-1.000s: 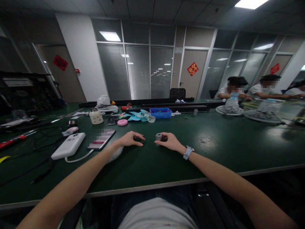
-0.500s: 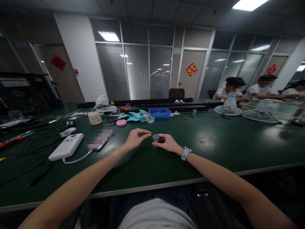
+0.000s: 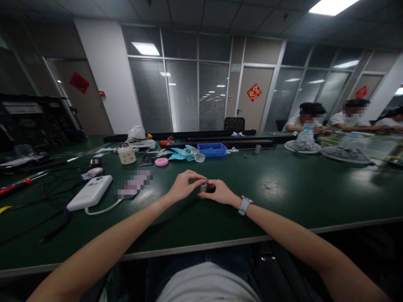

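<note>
My two hands meet over the middle of the dark green table (image 3: 283, 184). Between them is a small grey metal cylinder (image 3: 203, 186), mostly hidden by fingers. My right hand (image 3: 218, 193) is curled around it from the right; a watch is on that wrist. My left hand (image 3: 184, 185) pinches at the top of the cylinder with thumb and forefinger. Whether the left fingers also carry a small part is hidden.
To the left lie a white power bank (image 3: 90, 192) with cable, a phone (image 3: 134, 184), black cables and a red-handled tool (image 3: 15, 186). Farther back are a blue tray (image 3: 211, 149), light blue fan blades (image 3: 185, 153), a pink disc (image 3: 161, 162) and a jar (image 3: 126, 153). People work at the far right.
My left hand lifted off the table, moved right and closed its fingertips onto the cylinder. My right hand kept its hold and shifted slightly left.
</note>
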`<control>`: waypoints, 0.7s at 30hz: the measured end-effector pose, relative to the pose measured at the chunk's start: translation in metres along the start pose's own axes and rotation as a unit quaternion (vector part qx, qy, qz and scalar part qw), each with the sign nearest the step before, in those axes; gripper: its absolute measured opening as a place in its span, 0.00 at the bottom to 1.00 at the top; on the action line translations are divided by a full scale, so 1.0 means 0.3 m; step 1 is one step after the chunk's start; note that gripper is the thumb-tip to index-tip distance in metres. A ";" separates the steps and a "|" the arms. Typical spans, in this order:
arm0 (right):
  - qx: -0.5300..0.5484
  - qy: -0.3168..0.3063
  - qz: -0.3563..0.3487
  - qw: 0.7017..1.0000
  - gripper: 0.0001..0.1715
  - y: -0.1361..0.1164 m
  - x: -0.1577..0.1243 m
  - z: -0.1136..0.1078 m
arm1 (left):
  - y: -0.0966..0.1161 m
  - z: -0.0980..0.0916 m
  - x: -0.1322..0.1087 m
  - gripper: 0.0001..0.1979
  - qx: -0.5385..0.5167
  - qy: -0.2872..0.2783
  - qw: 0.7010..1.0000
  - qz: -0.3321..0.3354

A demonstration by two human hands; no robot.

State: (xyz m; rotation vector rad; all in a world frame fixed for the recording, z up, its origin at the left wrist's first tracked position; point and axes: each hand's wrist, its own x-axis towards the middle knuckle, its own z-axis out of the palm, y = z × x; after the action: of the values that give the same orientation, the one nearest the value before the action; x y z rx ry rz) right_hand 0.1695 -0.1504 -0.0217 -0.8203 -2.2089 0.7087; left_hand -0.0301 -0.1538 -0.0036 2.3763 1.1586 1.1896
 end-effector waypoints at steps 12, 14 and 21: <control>0.002 -0.008 0.000 1.000 0.19 -0.021 -0.002 -0.006 | 0.032 -0.024 -0.001 0.13 0.035 -0.024 0.999 0.010; 0.006 -0.008 0.002 1.000 0.19 -0.021 -0.003 -0.006 | 0.032 -0.024 -0.001 0.13 0.041 -0.027 0.999 0.007; 0.010 -0.005 -0.003 1.000 0.20 0.000 0.001 0.005 | 0.038 -0.029 -0.006 0.12 0.050 -0.030 0.998 0.039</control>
State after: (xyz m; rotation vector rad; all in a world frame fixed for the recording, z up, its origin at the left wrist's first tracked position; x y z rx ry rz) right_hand 0.1682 -0.1507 -0.0225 -0.8017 -2.2087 0.7332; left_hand -0.0310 -0.1638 0.0068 2.5344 1.1427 1.0997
